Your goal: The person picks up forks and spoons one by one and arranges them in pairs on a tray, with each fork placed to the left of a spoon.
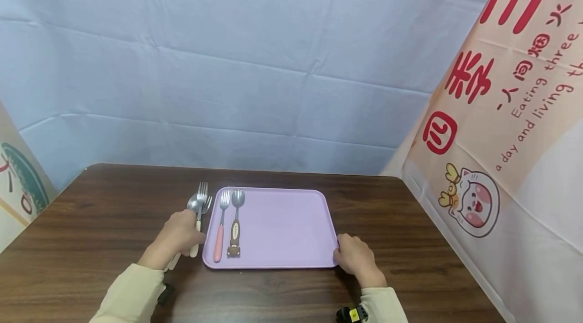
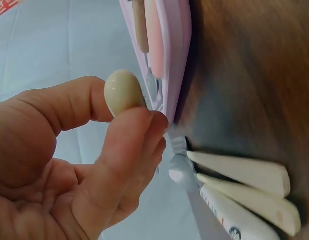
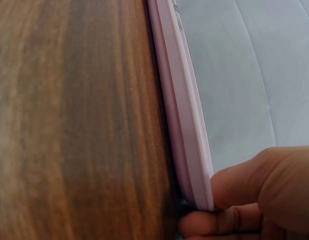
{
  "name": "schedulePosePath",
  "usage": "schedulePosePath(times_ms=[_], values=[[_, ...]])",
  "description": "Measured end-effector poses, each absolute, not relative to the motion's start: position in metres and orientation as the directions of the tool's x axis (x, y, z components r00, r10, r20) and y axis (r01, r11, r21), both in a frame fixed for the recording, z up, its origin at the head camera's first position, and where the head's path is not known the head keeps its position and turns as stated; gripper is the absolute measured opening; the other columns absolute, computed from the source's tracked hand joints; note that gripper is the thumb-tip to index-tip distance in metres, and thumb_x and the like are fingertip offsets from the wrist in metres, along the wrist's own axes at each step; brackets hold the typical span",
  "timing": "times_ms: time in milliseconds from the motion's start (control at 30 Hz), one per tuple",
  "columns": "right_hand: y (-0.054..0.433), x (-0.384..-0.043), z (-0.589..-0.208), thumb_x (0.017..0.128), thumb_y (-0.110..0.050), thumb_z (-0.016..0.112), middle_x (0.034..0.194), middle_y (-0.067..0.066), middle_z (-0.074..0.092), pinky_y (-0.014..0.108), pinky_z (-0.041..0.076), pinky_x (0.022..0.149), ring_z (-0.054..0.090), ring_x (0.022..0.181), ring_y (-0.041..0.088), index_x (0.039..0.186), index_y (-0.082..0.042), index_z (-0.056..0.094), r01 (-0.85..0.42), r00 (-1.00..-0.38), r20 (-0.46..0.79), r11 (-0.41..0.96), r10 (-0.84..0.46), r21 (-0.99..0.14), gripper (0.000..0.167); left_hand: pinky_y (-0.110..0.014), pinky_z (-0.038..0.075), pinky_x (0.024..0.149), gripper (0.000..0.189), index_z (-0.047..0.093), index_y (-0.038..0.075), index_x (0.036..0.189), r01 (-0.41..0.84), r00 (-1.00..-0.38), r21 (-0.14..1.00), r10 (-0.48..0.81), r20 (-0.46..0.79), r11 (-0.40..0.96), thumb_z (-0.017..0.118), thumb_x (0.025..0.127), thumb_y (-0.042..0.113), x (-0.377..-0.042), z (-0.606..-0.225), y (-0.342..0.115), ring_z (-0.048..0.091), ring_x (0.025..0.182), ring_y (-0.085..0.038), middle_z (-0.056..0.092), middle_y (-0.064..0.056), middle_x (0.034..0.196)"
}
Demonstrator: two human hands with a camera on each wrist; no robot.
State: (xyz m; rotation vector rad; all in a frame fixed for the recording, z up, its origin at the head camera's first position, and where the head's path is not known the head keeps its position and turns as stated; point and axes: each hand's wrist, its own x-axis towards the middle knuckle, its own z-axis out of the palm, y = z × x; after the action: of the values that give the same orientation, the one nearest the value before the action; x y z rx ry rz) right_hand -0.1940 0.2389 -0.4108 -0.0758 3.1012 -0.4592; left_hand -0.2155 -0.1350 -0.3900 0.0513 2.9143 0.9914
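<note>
My left hand (image 1: 178, 232) pinches a fork (image 1: 202, 190) by its cream handle between thumb and fingers, just left of the purple tray. In the left wrist view the rounded handle end (image 2: 125, 92) sticks up from the fingertips. Below it on the table lie more pieces of cutlery, two with plain cream handles (image 2: 244, 172) and one with a printed white handle (image 2: 237, 217). A spoon bowl (image 1: 193, 203) shows beyond the hand in the head view. My right hand (image 1: 355, 257) grips the tray (image 1: 287, 227) at its near right corner, thumb over the rim and fingers underneath.
On the tray's left side lie a pink-handled fork (image 1: 220, 234) and, beside it, a spoon (image 1: 235, 229) with a brown bear handle. The dark wooden table (image 1: 282, 295) extends around the tray. Hanging cloths (image 1: 255, 85) enclose the back and right side.
</note>
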Motion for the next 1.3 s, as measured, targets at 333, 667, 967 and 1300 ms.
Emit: schedulePosePath(times_ms=[333,667,967,1300], values=[[0.239,-0.193,-0.41,0.078,-0.005,0.058,0.064,0.004,0.05,0.036,0.037,0.047,0.044,0.056,0.021,0.074,-0.004,0.056,-0.054,-0.999,0.007,0.953,-0.054,-0.298,0.004,-0.027,0.047,0.039,0.017,0.047,0.0,0.065,0.028,-0.997,0.633,0.069,-0.041,0.774,0.065,0.068,0.001,-0.219,-0.392,-0.12,0.054,0.04,-0.016,0.05,-0.01,0.059],[0.24,-0.194,-0.411,0.077,-0.005,0.059,0.066,0.005,0.052,0.037,0.038,0.047,0.045,0.057,0.021,0.074,-0.003,0.057,-0.056,-0.998,0.011,0.956,-0.055,-0.289,0.004,-0.026,0.044,0.04,0.02,0.048,0.005,0.055,0.106,-0.993,0.601,0.112,0.027,0.792,0.065,0.064,0.002,-0.225,-0.392,-0.104,0.05,0.04,-0.014,0.049,-0.005,0.051],[0.24,-0.193,-0.411,0.077,-0.004,0.059,0.066,0.006,0.053,0.037,0.038,0.047,0.045,0.057,0.021,0.075,-0.003,0.057,-0.053,-0.999,0.011,0.955,-0.052,-0.292,0.003,-0.025,0.043,0.039,0.025,0.047,0.006,0.057,0.139,-0.989,0.614,0.14,0.047,0.777,0.071,0.062,0.005,-0.226,-0.394,-0.084,0.05,0.034,-0.013,0.05,-0.004,0.05],[0.239,-0.193,-0.41,0.077,-0.004,0.058,0.065,0.006,0.052,0.038,0.038,0.047,0.045,0.057,0.021,0.073,-0.004,0.056,-0.059,-0.998,0.023,0.956,-0.054,-0.289,0.005,-0.028,0.041,0.03,0.019,0.046,0.004,0.062,0.136,-0.987,0.637,0.16,0.021,0.759,0.064,0.068,0.003,-0.223,-0.393,-0.066,0.05,0.03,-0.017,0.05,-0.007,0.05]])
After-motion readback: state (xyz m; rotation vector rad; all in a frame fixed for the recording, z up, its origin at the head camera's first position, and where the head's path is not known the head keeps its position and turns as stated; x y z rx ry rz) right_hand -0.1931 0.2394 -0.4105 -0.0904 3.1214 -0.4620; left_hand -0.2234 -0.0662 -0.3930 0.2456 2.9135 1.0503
